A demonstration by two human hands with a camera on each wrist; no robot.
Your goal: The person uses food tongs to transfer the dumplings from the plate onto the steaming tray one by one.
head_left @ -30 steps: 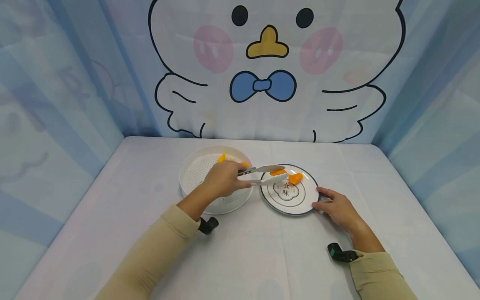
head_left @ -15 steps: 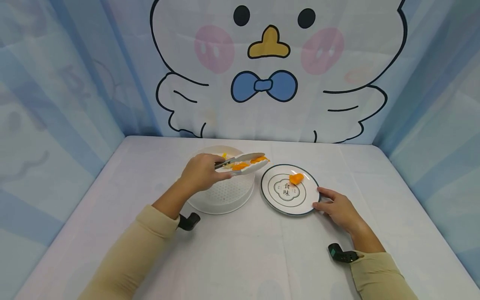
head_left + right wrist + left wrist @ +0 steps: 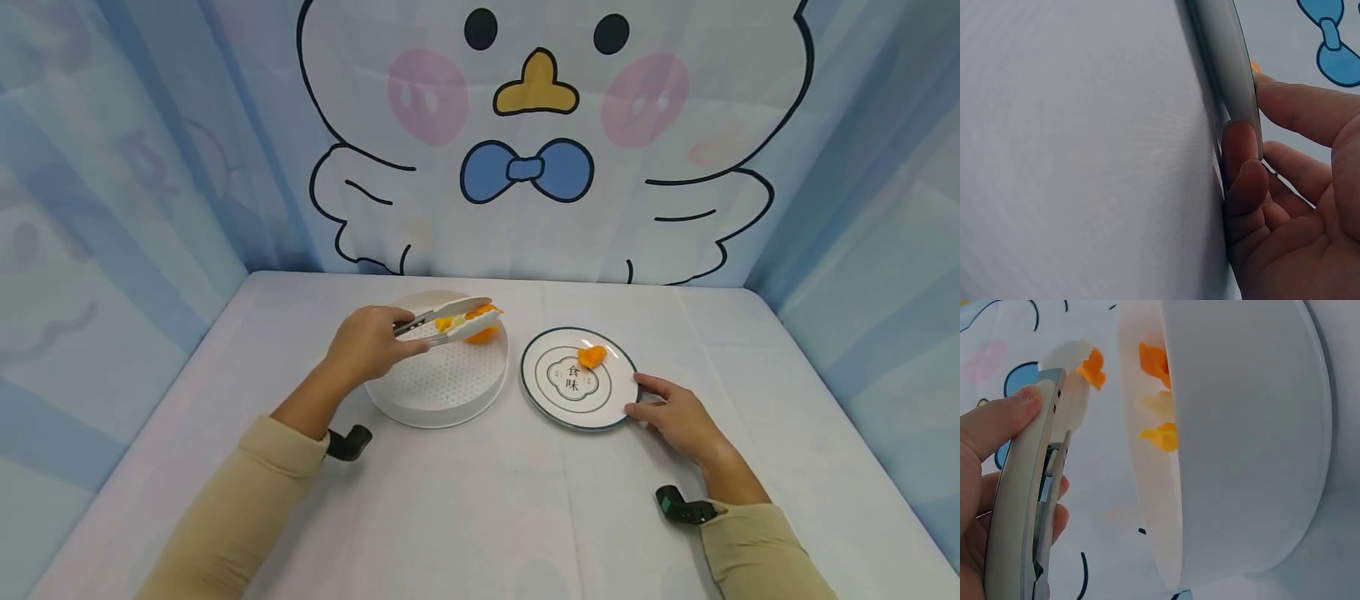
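Note:
My left hand [image 3: 367, 343] grips a pair of tongs [image 3: 1013, 494], held above a white round basket [image 3: 435, 414] with a perforated bottom. An orange piece [image 3: 1092, 369], wavy-edged, sits between the tong tips. Inside the basket lie another orange piece [image 3: 1155, 362], a pale piece [image 3: 1159, 405] and a yellow piece [image 3: 1161, 436]; their kind is unclear. My right hand [image 3: 678, 421] pinches the right rim of a white plate [image 3: 542, 398] with a dark edge and printed characters, fingers under it and thumb near the rim. One orange piece [image 3: 592, 357] rests on the plate.
Basket and plate stand side by side on a white-covered table [image 3: 525, 500], with a narrow gap between them. A printed cartoon curtain [image 3: 525, 233] hangs behind, and blue-patterned curtains [image 3: 112, 292] flank the table.
My left hand has moved left with the tongs, carrying an orange piece from the plate to above the basket. The right hand has stayed on the plate's rim.

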